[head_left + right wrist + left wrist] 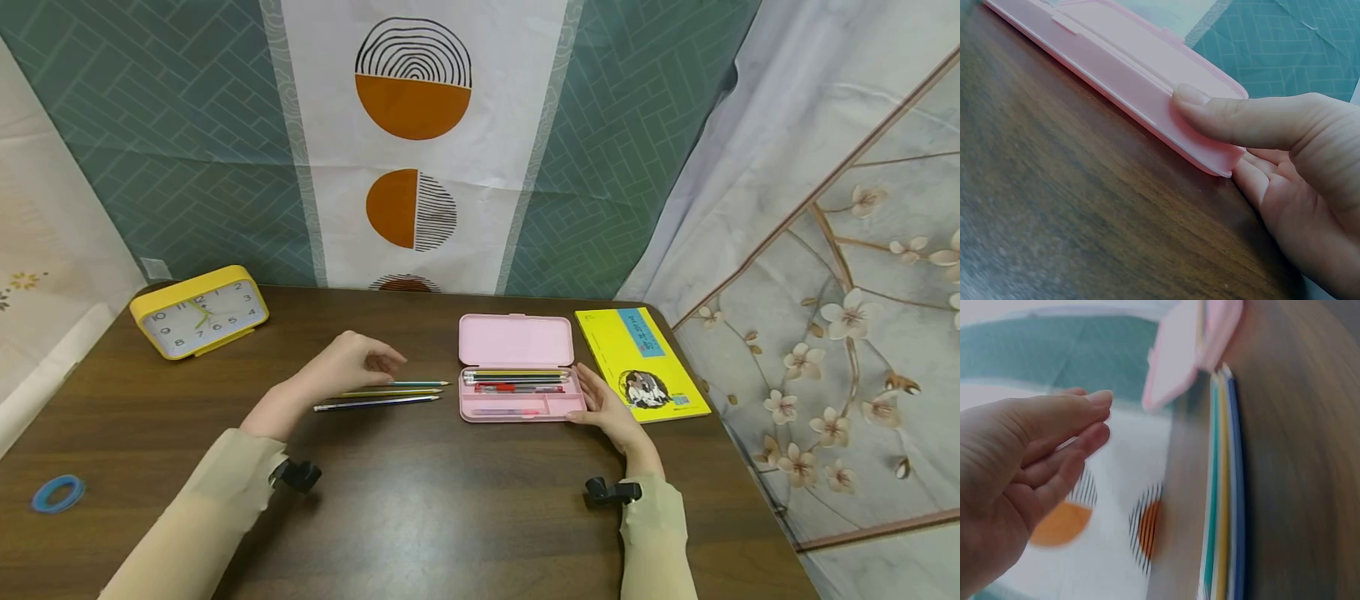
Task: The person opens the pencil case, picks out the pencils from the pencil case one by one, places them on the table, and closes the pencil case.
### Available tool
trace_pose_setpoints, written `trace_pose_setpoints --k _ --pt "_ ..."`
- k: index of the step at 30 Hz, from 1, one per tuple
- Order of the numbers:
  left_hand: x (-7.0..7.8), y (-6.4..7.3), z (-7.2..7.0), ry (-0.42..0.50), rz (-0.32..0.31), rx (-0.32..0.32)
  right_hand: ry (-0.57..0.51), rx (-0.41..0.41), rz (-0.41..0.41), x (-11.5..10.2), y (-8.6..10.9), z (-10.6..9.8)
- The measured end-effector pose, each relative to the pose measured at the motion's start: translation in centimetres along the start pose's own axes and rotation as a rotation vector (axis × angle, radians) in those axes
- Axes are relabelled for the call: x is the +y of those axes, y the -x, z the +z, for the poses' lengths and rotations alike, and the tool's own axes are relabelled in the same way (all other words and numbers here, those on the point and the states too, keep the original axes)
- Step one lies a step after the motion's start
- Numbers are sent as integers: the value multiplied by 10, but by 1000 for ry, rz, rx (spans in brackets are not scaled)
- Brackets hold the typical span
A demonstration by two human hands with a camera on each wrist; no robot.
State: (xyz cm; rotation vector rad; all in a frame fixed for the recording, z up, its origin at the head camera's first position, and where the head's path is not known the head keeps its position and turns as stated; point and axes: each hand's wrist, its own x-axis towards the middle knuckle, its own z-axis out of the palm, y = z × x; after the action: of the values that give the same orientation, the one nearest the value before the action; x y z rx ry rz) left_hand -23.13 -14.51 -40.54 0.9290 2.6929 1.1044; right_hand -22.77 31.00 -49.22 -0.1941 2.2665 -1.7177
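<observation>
A pink pencil case (517, 406) lies with its lid (515, 340) raised, holding several pencils (517, 377), a red pen (517, 388) and a small clear-and-pink item in the front compartment. My right hand (611, 417) grips its right end; in the right wrist view the thumb (1210, 112) lies on the front wall and the fingers go round the end. Left of the case, three pencils lie side by side: a teal one (420, 383), a yellow one (405, 392) and a dark blue one (382, 403). My left hand (352, 362) hovers above them, fingers loosely bent, holding nothing.
A yellow alarm clock (198, 312) stands at the back left. Near the left edge lies a blue ring of tape (58, 493). A yellow book (641, 364) sits just right of the case. Patterned cloth (592, 150) hangs behind the wooden table (450, 517).
</observation>
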Motion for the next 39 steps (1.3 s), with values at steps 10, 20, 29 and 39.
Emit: trace_pose_setpoints --k 10,20,29,39 --pt "26 -66 35 113 2 18 6 -13 -11 3 1 -1" --pt "44 -103 54 76 32 90 -3 -3 -1 3 -1 -1" --pt "37 -116 76 -5 11 -46 -12 0 2 2 -1 -1" --pt "30 -112 92 -8 -16 -82 -7 3 5 4 -3 -2"
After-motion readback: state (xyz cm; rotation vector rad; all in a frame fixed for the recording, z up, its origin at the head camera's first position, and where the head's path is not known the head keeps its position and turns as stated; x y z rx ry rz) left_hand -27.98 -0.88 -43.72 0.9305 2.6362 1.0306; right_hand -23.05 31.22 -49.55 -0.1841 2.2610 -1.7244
